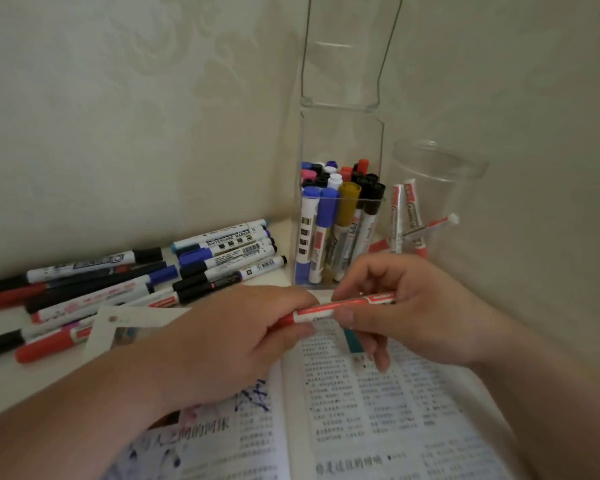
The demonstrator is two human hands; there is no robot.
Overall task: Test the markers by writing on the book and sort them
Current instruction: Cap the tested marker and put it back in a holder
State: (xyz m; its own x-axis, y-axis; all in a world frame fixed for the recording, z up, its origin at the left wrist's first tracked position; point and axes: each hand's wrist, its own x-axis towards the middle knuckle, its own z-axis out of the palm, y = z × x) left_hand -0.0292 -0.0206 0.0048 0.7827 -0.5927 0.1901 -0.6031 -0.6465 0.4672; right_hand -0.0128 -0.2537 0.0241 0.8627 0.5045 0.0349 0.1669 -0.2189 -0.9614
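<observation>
A red-and-white marker (340, 305) lies level between my two hands, above the open book (361, 410). My left hand (243, 341) grips its red cap end. My right hand (406, 306) pinches the barrel with thumb and fingers. The book shows printed text, and blue scribbles (253, 396) mark its left page. A pile of loose markers (118, 275) lies on the table to the left. A square clear holder (340, 216) behind my hands is packed with several upright markers. A round clear jar (430, 202) to its right holds a few red markers.
The table sits in a wall corner with pale patterned walls on both sides. A card or photo (136, 323) lies between the loose markers and the book. Another clear container (343, 53) stands stacked on top of the square holder.
</observation>
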